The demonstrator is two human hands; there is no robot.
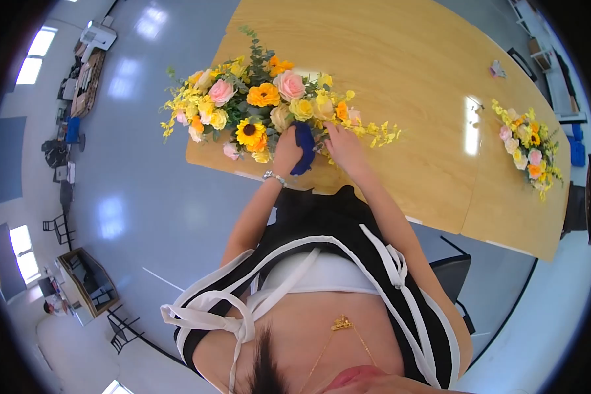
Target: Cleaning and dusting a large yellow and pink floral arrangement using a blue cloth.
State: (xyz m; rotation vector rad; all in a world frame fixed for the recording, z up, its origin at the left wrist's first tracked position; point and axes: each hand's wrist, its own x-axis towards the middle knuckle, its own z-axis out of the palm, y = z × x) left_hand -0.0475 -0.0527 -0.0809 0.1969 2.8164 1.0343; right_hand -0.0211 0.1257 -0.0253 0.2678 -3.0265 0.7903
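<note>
A large arrangement of flowers (263,94) lies on the wooden table (399,64) in front of me, with pink and yellow roses, orange blooms, a sunflower (250,132) and green leaves. My left hand (287,151), a bracelet at its wrist, is at the near side of the flowers. It holds a dark blue cloth (304,150), which hangs down toward the table edge. To the right of the cloth, my right hand (344,147) reaches in among yellow blossoms (325,111). Its fingertips touch the arrangement, but whether they grip a stem is hidden.
A smaller flower arrangement (527,145) lies at the table's right end. Beyond it sits a small pale item (497,69). A black chair (450,276) stands by the near right edge. At far left are a framed mirror (88,280) and a distant person (55,306).
</note>
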